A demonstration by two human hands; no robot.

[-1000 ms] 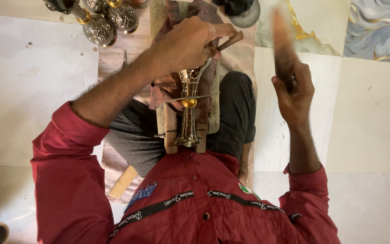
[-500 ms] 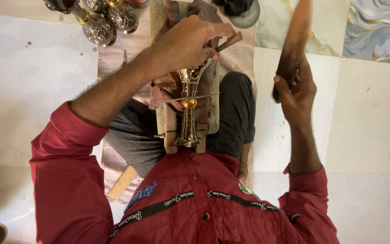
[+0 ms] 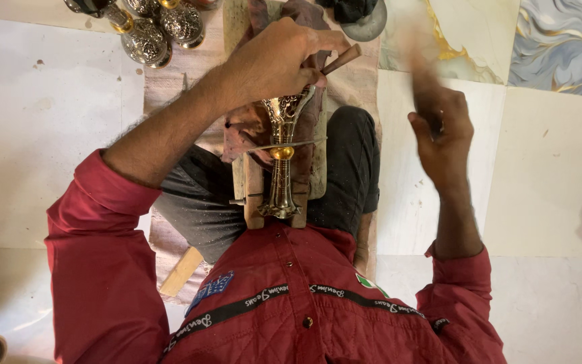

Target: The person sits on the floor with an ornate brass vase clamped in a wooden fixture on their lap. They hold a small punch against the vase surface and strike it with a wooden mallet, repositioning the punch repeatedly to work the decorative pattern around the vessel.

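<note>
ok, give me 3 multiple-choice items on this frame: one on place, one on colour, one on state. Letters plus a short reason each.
1. Where does the brass vase lie?
A. On a wooden block over the person's lap
B. Standing upright on the white tiles
C. In the right hand

2. What colour are the shirt sleeves?
A. Blue
B. Red
C. Grey

3. How does the right hand show?
A. Resting flat on the floor
B. Pressed on the vase
C. Raised beside the work, motion-blurred, gripping a stick-like tool

Answers:
1 A: the vase lies lengthwise on the wooden block between the knees.
2 B: both sleeves are plainly red.
3 C: the right hand is in the air right of the knee, its tool smeared by blur, while the left hand holds a wooden-handled tool at the vase's far end.
</note>
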